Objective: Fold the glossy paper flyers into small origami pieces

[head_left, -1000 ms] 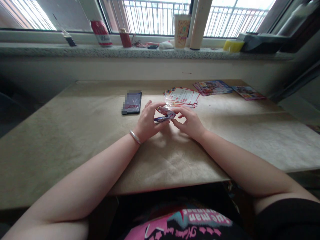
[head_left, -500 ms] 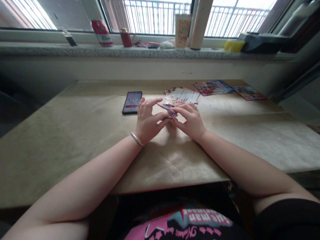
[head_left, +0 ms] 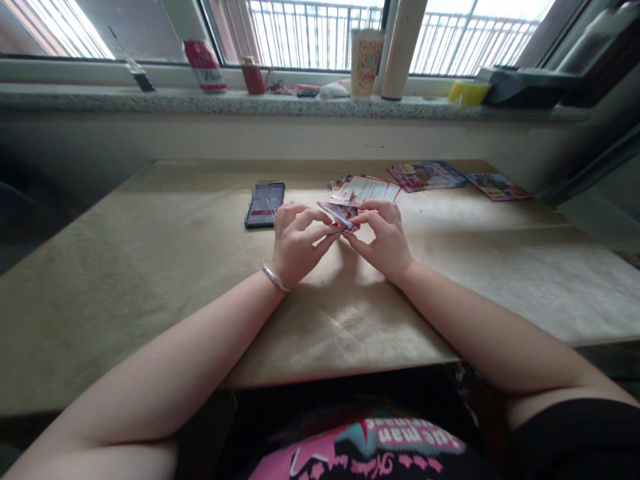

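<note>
Between my hands, a little above the table, is a small piece of printed paper [head_left: 344, 215], folded, with pink and red patterning and a pale triangular flap standing up. My left hand [head_left: 300, 240] pinches its left side between thumb and fingers. On the other side my right hand [head_left: 383, 239] grips it, thumb beneath and fingers over the upper edge. A silver bangle [head_left: 274, 277] circles my left wrist. Just beyond the paper lies a fanned pile of printed cards [head_left: 367, 188], partly covered by my fingers. The folded paper's underside is hidden.
A phone [head_left: 265, 205] lies left of my left hand on the table [head_left: 165, 280]. Colourful printed sheets [head_left: 427, 175] rest at the back right, with another one [head_left: 499, 186] beside them. The windowsill holds a red can [head_left: 205, 67], a patterned cup [head_left: 366, 63] and a yellow block [head_left: 469, 93].
The folded paper has opened upward, showing more of its flap. My left fingers, raised before, have curled down toward it. My right fingers have lifted slightly along its edge.
</note>
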`<state>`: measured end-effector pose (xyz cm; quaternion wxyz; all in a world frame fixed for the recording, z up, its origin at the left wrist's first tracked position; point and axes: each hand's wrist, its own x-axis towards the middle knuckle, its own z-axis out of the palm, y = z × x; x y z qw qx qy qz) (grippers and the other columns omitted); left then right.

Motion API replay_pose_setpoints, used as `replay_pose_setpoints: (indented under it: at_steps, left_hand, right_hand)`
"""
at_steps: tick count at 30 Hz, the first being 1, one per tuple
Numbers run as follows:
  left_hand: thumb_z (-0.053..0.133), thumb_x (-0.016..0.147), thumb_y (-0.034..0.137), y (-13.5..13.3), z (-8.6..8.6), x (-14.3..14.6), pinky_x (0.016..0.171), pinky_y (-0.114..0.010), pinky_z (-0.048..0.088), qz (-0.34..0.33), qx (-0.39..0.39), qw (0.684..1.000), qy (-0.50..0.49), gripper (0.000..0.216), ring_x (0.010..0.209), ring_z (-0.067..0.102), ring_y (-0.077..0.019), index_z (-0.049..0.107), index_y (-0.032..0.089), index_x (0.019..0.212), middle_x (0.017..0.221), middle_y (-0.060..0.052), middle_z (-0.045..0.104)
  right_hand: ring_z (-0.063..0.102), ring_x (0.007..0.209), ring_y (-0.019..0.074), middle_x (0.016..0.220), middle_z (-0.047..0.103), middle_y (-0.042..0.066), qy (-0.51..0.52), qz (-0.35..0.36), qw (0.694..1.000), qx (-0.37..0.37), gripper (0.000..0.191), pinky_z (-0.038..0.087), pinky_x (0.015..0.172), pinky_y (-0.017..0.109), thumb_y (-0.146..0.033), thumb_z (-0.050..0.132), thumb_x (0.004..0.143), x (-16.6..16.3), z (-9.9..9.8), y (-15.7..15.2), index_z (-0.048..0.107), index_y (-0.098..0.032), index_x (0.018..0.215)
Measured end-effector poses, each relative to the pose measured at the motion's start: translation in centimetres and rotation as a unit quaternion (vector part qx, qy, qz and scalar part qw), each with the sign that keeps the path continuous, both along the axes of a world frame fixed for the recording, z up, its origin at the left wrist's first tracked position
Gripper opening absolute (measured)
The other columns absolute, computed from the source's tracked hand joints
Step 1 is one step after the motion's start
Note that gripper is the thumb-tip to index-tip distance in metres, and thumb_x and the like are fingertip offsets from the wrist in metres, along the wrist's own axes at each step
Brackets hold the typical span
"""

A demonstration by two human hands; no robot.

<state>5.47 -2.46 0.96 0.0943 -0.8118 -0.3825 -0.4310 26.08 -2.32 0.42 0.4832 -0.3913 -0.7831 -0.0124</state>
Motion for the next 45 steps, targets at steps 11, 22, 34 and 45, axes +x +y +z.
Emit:
replay_pose_setpoints:
  at_steps: [11, 22, 34, 45]
  left_hand:
    - [0.06, 0.092, 0.036, 0.3, -0.1, -0.6, 0.111, -0.05, 0.028, 0.006, -0.014, 1.0, -0.014, 0.013, 0.112, 0.057, -0.0226, 0.072, 0.031, 0.091, 0.094, 0.002, 0.075]
    - [0.058, 0.088, 0.027, 0.8, -0.5, -0.3, 0.111, -0.045, 0.032, -0.008, -0.066, 0.995, -0.068, 0.012, 0.106, 0.063, -0.0196, 0.068, 0.024, 0.094, 0.098, -0.002, 0.071]
    - [0.061, 0.087, 0.031, 0.6, 0.0, -0.4, 0.105, -0.046, 0.036, 0.028, -0.092, 0.992, -0.086, 0.01, 0.097, 0.064, -0.0209, 0.067, 0.024, 0.089, 0.095, -0.001, 0.072]
    - [0.057, 0.09, 0.051, 1.2, -0.6, -0.7, 0.085, -0.035, 0.046, -0.001, -0.14, 0.982, -0.128, 0.033, 0.084, 0.062, -0.0183, 0.064, 0.021, 0.079, 0.085, -0.001, 0.07]
  right_hand:
    - [0.06, 0.11, 0.0248, 0.137, 0.05, 0.013, 0.191, 0.054, 0.957, -0.21, 0.062, 0.056, 0.078, 0.037, -0.042, 0.07, 0.075, 0.6, -1.4, 1.9, 0.047, -0.027, 0.13]
    - [0.067, 0.091, 0.0205, 0.111, 0.072, 0.006, 0.312, 0.17, 0.837, -0.417, 0.069, 0.053, 0.078, 0.035, -0.058, 0.077, 0.063, 0.8, -1.3, 2.6, 0.055, -0.027, 0.121]
    - [0.063, 0.083, 0.0172, 0.095, 0.072, 0.003, 0.282, 0.118, 0.859, -0.411, 0.052, 0.05, 0.068, 0.028, -0.066, 0.07, 0.067, 0.4, -1.1, 2.2, 0.066, -0.021, 0.093]
    - [0.055, 0.066, 0.0156, 0.077, 0.068, 0.001, 0.25, 0.084, 0.885, -0.385, 0.049, 0.044, 0.06, 0.029, -0.067, 0.066, 0.07, 0.7, -1.2, 2.2, 0.068, -0.02, 0.084]
